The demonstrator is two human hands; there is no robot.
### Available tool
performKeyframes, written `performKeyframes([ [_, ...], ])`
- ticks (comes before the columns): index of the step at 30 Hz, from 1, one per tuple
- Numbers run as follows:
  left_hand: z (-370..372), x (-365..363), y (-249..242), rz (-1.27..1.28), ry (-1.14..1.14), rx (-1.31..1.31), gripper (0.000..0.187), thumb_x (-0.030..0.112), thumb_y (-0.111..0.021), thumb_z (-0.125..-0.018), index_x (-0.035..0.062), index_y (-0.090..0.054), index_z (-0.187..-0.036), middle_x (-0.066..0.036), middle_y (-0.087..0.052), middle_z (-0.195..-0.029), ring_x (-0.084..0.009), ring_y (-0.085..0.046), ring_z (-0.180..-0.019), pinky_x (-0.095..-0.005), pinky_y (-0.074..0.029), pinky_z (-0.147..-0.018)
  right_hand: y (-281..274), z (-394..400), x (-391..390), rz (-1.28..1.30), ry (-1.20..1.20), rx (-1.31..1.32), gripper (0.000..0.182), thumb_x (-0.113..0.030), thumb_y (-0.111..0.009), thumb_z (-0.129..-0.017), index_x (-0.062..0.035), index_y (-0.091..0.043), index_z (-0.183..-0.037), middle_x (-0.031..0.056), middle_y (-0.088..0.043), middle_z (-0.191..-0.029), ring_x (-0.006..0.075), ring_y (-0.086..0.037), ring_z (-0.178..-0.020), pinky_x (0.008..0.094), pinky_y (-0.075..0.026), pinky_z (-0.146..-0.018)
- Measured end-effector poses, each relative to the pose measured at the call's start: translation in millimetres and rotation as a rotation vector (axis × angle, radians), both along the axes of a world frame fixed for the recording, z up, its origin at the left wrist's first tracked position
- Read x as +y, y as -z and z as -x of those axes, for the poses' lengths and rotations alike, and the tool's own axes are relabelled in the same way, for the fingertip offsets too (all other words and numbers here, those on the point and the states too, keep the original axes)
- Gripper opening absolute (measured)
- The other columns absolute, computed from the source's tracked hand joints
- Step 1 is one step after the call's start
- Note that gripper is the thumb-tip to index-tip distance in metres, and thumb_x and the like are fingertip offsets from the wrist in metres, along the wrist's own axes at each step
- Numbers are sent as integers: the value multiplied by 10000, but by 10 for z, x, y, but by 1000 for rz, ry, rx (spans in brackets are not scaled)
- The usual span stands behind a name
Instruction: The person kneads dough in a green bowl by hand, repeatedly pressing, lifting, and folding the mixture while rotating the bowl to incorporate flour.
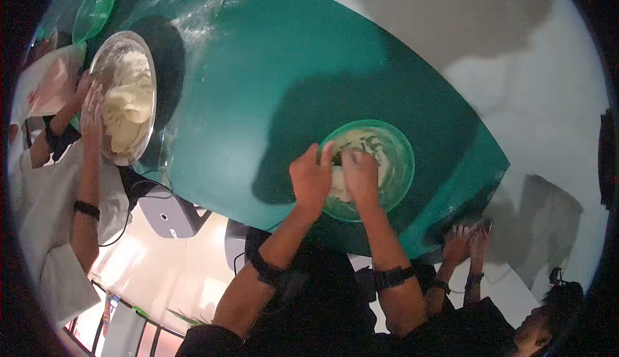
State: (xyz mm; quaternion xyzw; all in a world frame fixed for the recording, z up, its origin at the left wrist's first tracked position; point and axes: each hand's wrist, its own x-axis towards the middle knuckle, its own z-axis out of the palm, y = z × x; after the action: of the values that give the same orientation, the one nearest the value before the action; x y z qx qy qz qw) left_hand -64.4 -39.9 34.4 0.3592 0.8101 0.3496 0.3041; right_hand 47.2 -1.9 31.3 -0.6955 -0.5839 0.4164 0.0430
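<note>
A green plastic bowl (396, 157) sits on the teal table (271, 67) near its edge, with pale dough (361, 144) inside. My left hand (311, 179) rests on the bowl's near rim, fingers curled over it. Beside it, my right hand (361, 175) is inside the bowl, fingers closed down into the dough. Both wrists carry dark bands.
At the left, a co-worker's hands (90, 109) touch a metal bowl (106, 57) full of dough. An empty green bowl (93, 10) lies beyond it. Flour dusts the table near it. Another person's hands (467, 239) are at the table's right edge. A grey device (169, 214) sits below the table.
</note>
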Motion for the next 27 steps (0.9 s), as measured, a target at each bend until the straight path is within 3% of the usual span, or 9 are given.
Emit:
performKeyframes([
  [3, -123, 79, 23, 41, 51, 21, 387, 310, -665, -1000, -10, -626, -787, -262, -603, -694, -468, -557, -611, -487, -453, -566, 47, 40, 121, -9, -149, -175, 336, -296, -626, -939, 28, -706, -898, 248, -686, -854, 456, -663, -836, 548, -510, -848],
  [7, -131, 104, 129, 72, -6, -55, 357, 291, -641, -1012, -8, -653, -817, -246, -605, -678, -407, -554, -569, -468, -446, -567, 254, 70, -157, -406, -61, -134, 278, -272, -659, -905, -4, -644, -981, 246, -644, -1032, 464, -605, -1010, 551, -484, -913],
  [9, -74, 122, 64, 51, -25, -139, 389, 265, -657, -1002, -27, -558, -764, -242, -481, -651, -340, -448, -538, -433, -413, -539, 301, 151, -182, -426, 33, -153, 284, -265, -678, -876, -27, -599, -1009, 241, -613, -1090, 474, -572, -1070, 568, -468, -936],
  [13, -65, 111, 81, 42, -78, -284, 421, 249, -669, -997, -33, -496, -735, -182, -364, -624, -149, -339, -585, -391, -369, -517, 490, 186, -46, -783, -116, -204, 258, -272, -645, -863, -53, -546, -960, 215, -587, -1003, 462, -564, -963, 605, -437, -866],
  [15, -56, 72, 107, 94, -40, -271, 378, 244, -628, -1021, -32, -559, -774, -177, -467, -626, -175, -374, -575, -411, -390, -539, 538, 171, 95, -989, -187, -211, 208, -243, -571, -910, -46, -516, -872, 197, -540, -929, 438, -540, -877, 591, -406, -764],
  [16, -45, 44, 121, 118, -26, -255, 365, 242, -607, -1033, -32, -590, -793, -175, -519, -628, -187, -392, -570, -422, -401, -550, 595, 111, 129, -934, -167, -152, 214, -251, -569, -916, -43, -532, -882, 197, -544, -925, 441, -540, -882, 597, -408, -777],
  [22, -4, 85, 84, -20, -39, -153, 407, 269, -625, -1035, -34, -573, -768, -181, -483, -614, -195, -359, -579, -424, -384, -544, 582, 153, 213, -797, 46, -141, 235, -272, -658, -877, -57, -610, -957, 201, -595, -988, 454, -577, -939, 568, -460, -873],
  [25, 19, 135, 62, -68, -74, -147, 446, 263, -672, -1005, -51, -513, -732, -240, -396, -623, -85, -314, -761, -412, -368, -508, 375, 239, 219, -610, 41, -61, 287, -301, -680, -893, -36, -657, -1000, 199, -624, -1066, 434, -615, -1008, 542, -493, -900],
  [27, 63, 135, 32, -43, -18, -126, 456, 293, -670, -1003, -55, -542, -738, -261, -452, -623, -328, -329, -832, -438, -392, -516, 204, 110, 65, -482, -39, 79, 347, -330, -701, -892, -23, -687, -1053, 198, -641, -1131, 411, -637, -1076, 515, -519, -922],
])
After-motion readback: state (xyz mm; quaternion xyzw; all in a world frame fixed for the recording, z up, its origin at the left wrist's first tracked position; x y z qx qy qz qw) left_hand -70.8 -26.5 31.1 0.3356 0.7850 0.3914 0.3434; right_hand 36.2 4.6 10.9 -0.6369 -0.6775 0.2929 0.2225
